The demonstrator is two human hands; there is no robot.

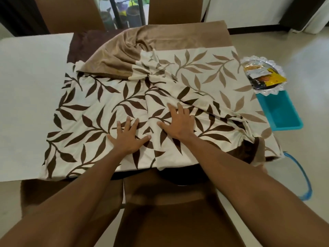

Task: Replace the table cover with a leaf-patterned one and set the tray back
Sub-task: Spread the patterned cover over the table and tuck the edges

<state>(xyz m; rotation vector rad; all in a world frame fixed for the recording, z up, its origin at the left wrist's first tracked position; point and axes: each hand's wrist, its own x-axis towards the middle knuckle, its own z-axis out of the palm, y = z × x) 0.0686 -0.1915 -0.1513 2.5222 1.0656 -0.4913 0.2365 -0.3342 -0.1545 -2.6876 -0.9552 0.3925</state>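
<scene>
Head view: both hands (153,129) flat on leaf-patterned cover (92,111)

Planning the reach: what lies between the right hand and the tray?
In the head view, only the leaf cloth, rumpled into folds, lies between the right hand and the tray.

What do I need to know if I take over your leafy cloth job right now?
Left hand: open, pressing flat on the leaf-patterned cover.
Right hand: open, flat on the cover, fingertips at a fold.
Cover: on the white table, only partly spread. It is bunched in the middle, its tan border is flopped over at the far side, and the table's left part is bare.
Tray: off the table's right side, apparently resting on a teal bin.
Done: the new cover is on the table.
Left: pull it flat over the whole top, then set the tray back.
</scene>
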